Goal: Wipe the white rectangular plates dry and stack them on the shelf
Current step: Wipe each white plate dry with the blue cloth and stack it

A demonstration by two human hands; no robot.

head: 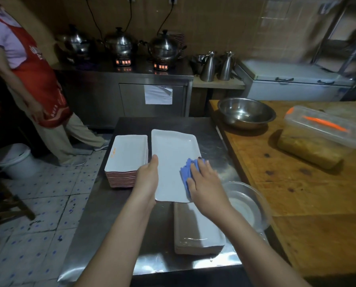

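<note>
Our left hand point(147, 179) fingers clamp the plate point(173, 154) by its left edge; our right hand point(204, 183) fingers, flat and together, press the blue cloth point(185, 171) onto its right edge.

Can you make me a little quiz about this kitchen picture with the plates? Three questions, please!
1. True or false: the right hand presses a blue cloth onto the plate.
2. Which hand grips the plate by its edge? A) the left hand B) the right hand C) neither
3. Fill in: the metal bowl stands on the ___ table.

Key: 1 true; 2 A; 3 wooden.
</note>
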